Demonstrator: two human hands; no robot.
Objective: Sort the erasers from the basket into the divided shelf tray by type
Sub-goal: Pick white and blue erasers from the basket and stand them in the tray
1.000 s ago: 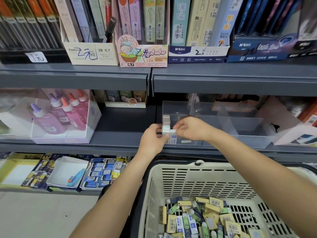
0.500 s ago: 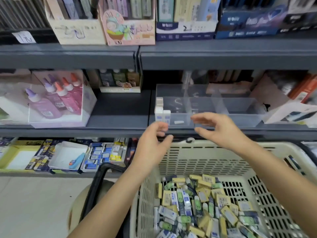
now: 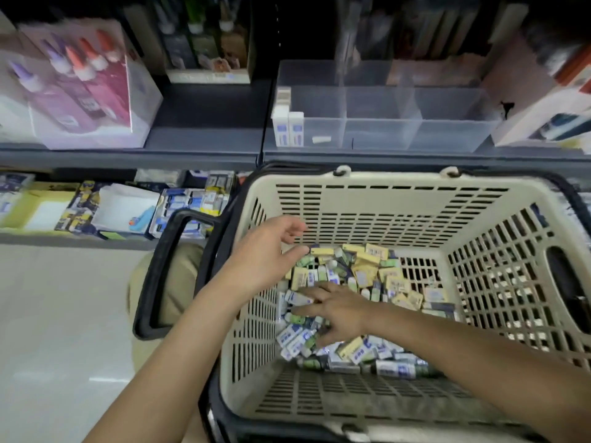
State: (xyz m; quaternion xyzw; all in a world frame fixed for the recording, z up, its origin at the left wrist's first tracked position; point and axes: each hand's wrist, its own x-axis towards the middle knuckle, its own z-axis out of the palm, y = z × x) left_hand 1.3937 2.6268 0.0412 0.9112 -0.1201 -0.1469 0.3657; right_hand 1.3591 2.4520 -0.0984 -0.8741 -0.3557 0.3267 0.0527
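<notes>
Since they left tray [image 3: 447,135], left hand [image 3: 265,260] over basket [image 3: 383,199], right hand [image 3: 339,311] touching erasers [image 3: 393,279]

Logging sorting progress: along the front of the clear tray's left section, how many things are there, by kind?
Upright blue-label erasers: 2
Small loose white piece: 1
Total: 3
The stack behind them is too blurred to count.

Left grip [image 3: 268,251]: above left wall of basket [image 3: 383,180], palm facing right, fingers loosely curled, thumb apart from them, holding nothing. Left forearm bare, reaching in from outside the basket's near left. Right grip [image 3: 339,310]: low inside basket, palm down, fingers straight and spread, pointing toward left wall. Right forearm bare, entering over near right corner.
</notes>
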